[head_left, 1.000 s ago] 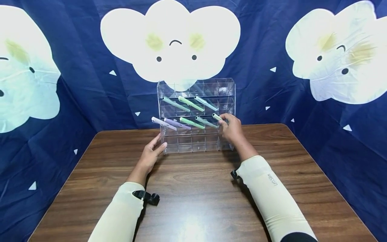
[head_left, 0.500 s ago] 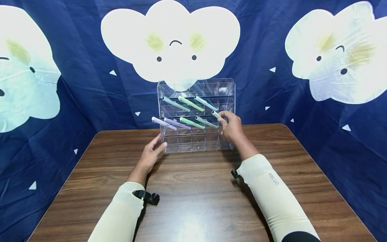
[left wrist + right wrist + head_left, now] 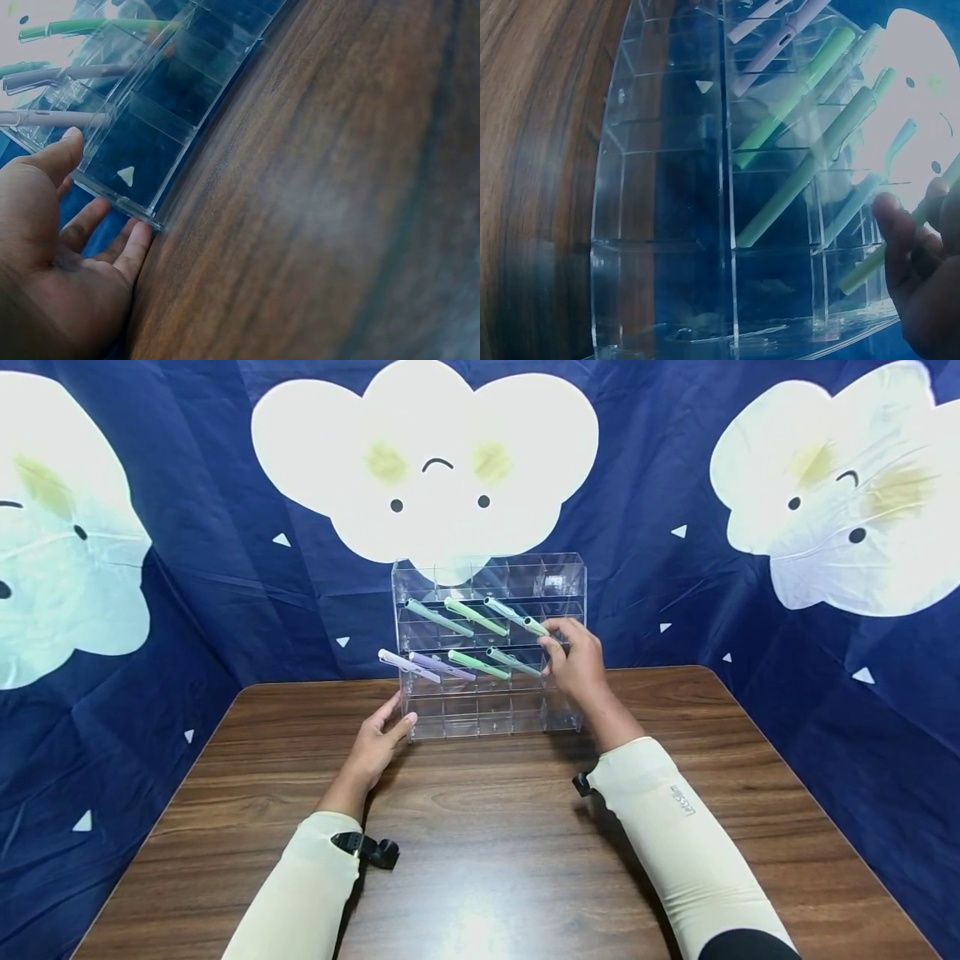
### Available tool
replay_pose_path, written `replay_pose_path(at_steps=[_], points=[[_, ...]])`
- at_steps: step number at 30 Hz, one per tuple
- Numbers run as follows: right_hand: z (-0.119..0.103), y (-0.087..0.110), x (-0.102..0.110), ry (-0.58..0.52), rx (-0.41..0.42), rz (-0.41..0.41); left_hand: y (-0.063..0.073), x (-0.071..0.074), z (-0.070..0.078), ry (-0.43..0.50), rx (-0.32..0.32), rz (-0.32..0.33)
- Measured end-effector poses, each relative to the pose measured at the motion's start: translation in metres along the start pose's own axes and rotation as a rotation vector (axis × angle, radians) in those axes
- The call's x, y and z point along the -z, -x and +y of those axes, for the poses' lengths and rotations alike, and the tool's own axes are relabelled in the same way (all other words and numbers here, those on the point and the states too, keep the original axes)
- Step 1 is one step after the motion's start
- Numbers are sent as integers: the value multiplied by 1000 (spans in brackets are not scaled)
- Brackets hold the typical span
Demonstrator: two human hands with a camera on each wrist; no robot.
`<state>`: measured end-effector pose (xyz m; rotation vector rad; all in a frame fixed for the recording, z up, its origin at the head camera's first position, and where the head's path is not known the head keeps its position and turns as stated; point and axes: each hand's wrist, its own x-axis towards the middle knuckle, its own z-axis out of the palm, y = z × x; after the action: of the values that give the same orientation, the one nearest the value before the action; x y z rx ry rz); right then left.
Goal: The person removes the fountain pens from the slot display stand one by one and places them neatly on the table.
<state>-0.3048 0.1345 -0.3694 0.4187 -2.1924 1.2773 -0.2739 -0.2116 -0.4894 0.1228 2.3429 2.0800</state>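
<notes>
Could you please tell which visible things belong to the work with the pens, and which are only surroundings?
In the work:
light green pen, pinched by the right hand
seven pens in the clear rack
left hand, at the rack's side

Only surroundings:
wooden table
blue cloth with white clouds
black wrist cameras

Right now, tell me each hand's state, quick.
Left hand: open, touching the left side of the clear rack.
Right hand: closed, pinching a light green pen.

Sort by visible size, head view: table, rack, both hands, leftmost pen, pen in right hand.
Table
Clear rack
Left hand and right hand, too alike to rank
Leftmost pen
Held pen, partly hidden
</notes>
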Motion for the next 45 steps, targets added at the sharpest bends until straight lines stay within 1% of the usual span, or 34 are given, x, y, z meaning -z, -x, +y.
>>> replay_pose_path(at_steps=[4, 6, 11, 14, 17, 19, 23, 26, 29, 33, 35, 37, 40, 45], points=[[-7, 1, 2, -22, 74, 41, 0, 0, -1, 3, -3, 6], [-11, 3, 3, -10, 119, 53, 0, 1, -1, 1, -5, 5], [-19, 11, 5, 40, 206, 45, 0, 2, -1, -6, -8, 3], [-23, 19, 6, 38, 232, 32, -1, 2, -2, -17, -7, 1], [-27, 27, 6, 0, 232, 22, -1, 2, -3, -23, -4, 0], [-29, 31, 5, -36, 218, 7, -1, 2, -3, -22, -6, -1], [-32, 41, 1, -113, 179, -48, -1, 1, -3, -26, -8, -1], [-35, 47, -3, -177, 145, -110, -1, 1, -3, -27, -5, -2], [-39, 52, -7, -240, 84, -183, 0, 1, -1, -26, -4, -4], [-44, 61, -13, -265, -23, -296, 0, 2, -2, -28, -1, 1], [-46, 65, -16, -263, -57, -348, -1, 2, -2, -30, -1, 4], [-47, 69, -21, -284, -90, -397, -1, 1, -2, -32, -2, 4], [-48, 73, -27, -315, -119, -454, -1, 1, -2, -29, -3, 8], [-52, 77, -36, -394, -195, -518, -1, 1, -2, -42, 13, 12]])
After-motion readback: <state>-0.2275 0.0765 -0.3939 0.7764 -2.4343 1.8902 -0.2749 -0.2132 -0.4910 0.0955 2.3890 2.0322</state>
